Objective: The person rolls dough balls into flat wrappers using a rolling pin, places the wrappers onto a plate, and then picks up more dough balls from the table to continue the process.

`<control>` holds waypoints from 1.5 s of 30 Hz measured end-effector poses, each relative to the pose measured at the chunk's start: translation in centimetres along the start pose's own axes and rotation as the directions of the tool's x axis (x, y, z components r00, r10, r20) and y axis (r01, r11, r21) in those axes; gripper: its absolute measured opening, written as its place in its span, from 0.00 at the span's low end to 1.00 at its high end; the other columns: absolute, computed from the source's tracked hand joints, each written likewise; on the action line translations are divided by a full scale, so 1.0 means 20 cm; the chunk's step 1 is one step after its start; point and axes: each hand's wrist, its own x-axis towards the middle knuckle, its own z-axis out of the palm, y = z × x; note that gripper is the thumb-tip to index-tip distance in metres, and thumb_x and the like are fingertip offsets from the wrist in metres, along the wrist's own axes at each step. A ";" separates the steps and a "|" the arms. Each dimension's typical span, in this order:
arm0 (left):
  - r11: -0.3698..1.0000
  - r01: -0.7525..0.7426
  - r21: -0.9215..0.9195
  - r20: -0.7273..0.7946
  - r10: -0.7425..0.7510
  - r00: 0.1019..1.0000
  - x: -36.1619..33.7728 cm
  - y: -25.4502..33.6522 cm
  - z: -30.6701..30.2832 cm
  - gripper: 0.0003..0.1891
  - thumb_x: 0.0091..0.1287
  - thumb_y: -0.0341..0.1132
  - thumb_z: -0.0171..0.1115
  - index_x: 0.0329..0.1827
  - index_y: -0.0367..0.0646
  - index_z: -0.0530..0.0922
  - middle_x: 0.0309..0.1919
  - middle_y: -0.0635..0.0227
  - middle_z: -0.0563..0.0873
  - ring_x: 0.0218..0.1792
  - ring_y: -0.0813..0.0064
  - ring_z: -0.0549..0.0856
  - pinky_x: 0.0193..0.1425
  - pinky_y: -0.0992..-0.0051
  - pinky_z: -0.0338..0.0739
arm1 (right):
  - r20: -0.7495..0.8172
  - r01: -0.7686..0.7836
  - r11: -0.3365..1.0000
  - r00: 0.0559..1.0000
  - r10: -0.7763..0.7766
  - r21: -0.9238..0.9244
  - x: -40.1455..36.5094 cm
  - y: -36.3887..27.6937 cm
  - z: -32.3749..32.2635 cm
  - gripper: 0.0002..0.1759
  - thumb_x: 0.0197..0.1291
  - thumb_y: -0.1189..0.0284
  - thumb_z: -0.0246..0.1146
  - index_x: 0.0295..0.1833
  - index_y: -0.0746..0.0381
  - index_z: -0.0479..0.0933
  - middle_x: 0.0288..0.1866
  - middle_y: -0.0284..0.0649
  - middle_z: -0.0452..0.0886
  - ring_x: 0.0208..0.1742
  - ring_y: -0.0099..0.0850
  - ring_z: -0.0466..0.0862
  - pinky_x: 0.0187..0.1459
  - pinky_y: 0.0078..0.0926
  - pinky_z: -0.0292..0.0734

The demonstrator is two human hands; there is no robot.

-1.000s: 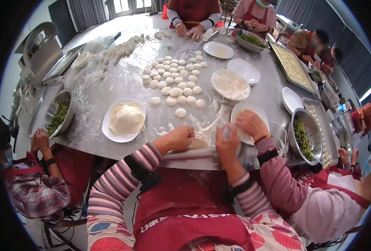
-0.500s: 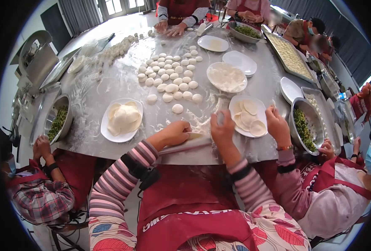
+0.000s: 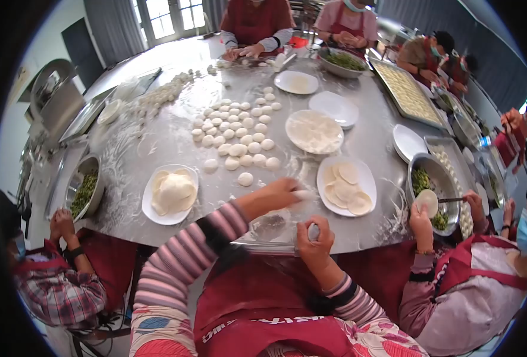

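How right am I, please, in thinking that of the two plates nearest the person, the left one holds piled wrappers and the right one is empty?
Only the last part is wrong: the head view shows several overlapping wrappers on the right plate. The left plate does hold piled wrappers.

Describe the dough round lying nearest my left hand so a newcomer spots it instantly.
On the big metal table, find the cluster of white dough rounds near the middle. Below it in view, one dough round lies alone. Among these, it is closest to the table's near edge.
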 end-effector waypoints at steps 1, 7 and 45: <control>0.987 -0.035 -0.154 0.024 0.039 0.999 0.04 0.07 -0.02 0.17 0.56 0.41 0.62 0.37 0.34 0.76 0.29 0.62 0.80 0.33 0.77 0.77 0.35 0.74 0.72 | -0.011 0.016 1.000 1.000 -0.016 -0.003 0.00 0.01 0.01 0.14 0.46 0.81 0.66 0.37 0.62 0.68 0.26 0.43 0.75 0.22 0.40 0.78 0.24 0.28 0.72; 0.907 0.305 0.292 -0.570 -0.091 0.816 0.04 -0.25 -0.29 0.14 0.52 0.38 0.62 0.35 0.37 0.76 0.33 0.54 0.81 0.37 0.61 0.80 0.40 0.67 0.73 | 0.003 -0.021 1.000 1.000 0.021 -0.009 0.01 0.00 0.00 0.14 0.47 0.80 0.66 0.38 0.62 0.68 0.26 0.43 0.75 0.22 0.41 0.78 0.24 0.29 0.71; 0.959 0.039 0.280 -0.340 0.061 0.938 -0.27 -0.35 0.09 0.08 0.46 0.30 0.56 0.21 0.34 0.80 0.23 0.45 0.80 0.30 0.48 0.81 0.36 0.57 0.74 | 0.018 0.060 0.989 0.998 -0.058 -0.135 0.18 0.22 0.21 0.08 0.55 0.78 0.60 0.38 0.64 0.67 0.25 0.39 0.69 0.26 0.32 0.70 0.30 0.29 0.68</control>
